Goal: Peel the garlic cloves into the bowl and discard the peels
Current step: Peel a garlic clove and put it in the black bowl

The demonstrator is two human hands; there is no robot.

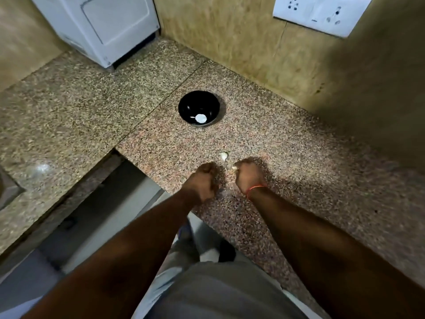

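A black bowl (199, 108) stands on the speckled granite counter (287, 157), with a pale peeled garlic clove (200, 118) inside near its front wall. One unpeeled clove (224, 155) lies on the counter between the bowl and my hands. My right hand (248, 174), with an orange thread on its wrist, is closed, and a small pale garlic piece (234, 168) shows at its fingertips. My left hand (204, 179) is a closed fist just left of it; what it holds is hidden. Small peel bits lie between the hands.
A white appliance (99, 26) stands at the back left corner. A white switch and socket plate (322, 13) is on the tiled wall at the right. The counter's front edge cuts in near my left forearm, with floor below. A metal sink corner (7, 189) shows far left.
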